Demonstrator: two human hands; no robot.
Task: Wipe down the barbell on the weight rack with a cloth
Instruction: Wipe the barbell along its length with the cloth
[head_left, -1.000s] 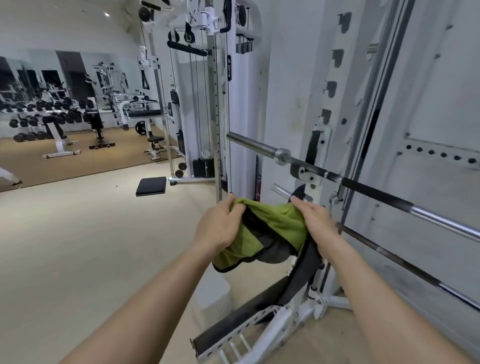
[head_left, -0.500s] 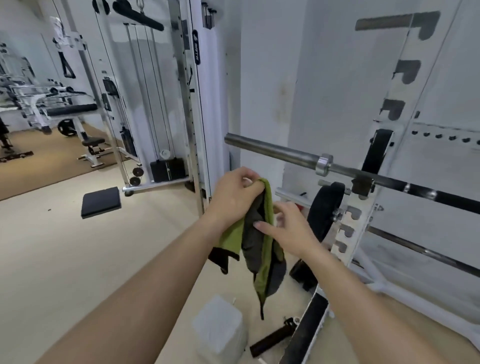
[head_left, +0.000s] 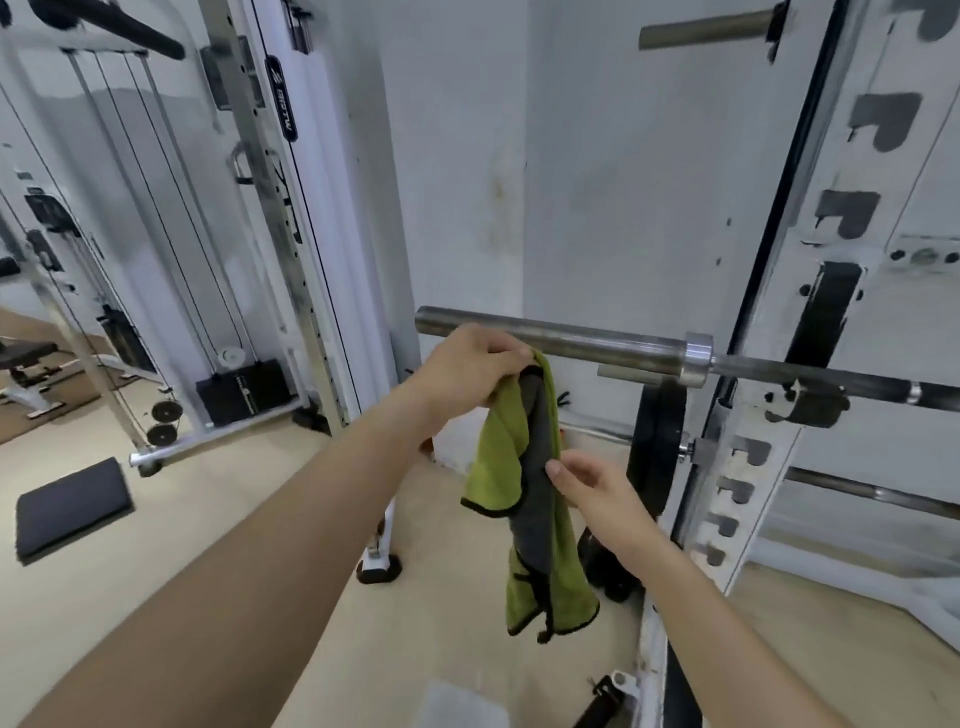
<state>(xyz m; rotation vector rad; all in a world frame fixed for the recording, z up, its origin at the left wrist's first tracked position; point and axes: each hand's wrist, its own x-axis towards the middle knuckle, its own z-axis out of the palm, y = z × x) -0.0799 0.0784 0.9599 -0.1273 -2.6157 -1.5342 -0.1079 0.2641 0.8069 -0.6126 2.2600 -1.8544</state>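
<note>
The barbell (head_left: 561, 338) rests on the weight rack (head_left: 748, 467) at the right. The cloth (head_left: 524, 493) hangs just before its end, between the left hand (head_left: 472, 369) above and the right hand (head_left: 597, 493) below.

The barbell (head_left: 561, 338) is bare brushed metal with a dull sheen; the cloth (head_left: 540, 499) is soft matt fabric, green and grey; the weight rack (head_left: 779, 291) is scuffed white-painted metal
</note>
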